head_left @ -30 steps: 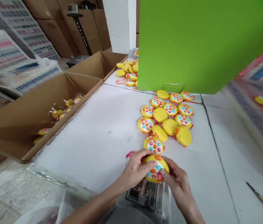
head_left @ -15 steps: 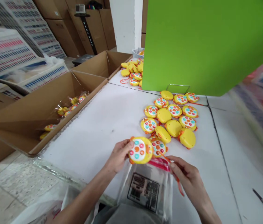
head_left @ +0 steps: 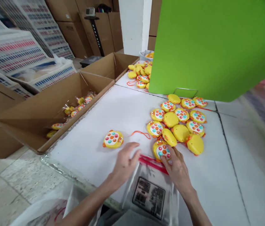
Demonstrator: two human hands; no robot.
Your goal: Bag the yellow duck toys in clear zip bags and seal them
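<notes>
Both hands have moved on since half a second ago. The left hand (head_left: 124,161) has let go of a yellow animal toy and is bare now, its fingers spread just left of the pink zip edge (head_left: 154,164) of a clear plastic bag (head_left: 149,174). That released toy (head_left: 113,139) lies dotted side up on the bench (head_left: 87,138), well apart from the others, with its orange cord (head_left: 141,134) trailing off to the right. A moment earlier the right hand had that cord between its fingers; it has since dropped it. The right hand (head_left: 177,164) has gone to the near toy (head_left: 161,150), at the front of the group of toys (head_left: 180,133), and grasps it by its right side, thumb on the dotted face. Because the fingers cover that side, I can't say for certain whether it has come off the bench at all.

As I judge it, one toy has been dealt with for now, and attention has passed to the next. The group otherwise looks unchanged, so much of the work probably remains.
</notes>
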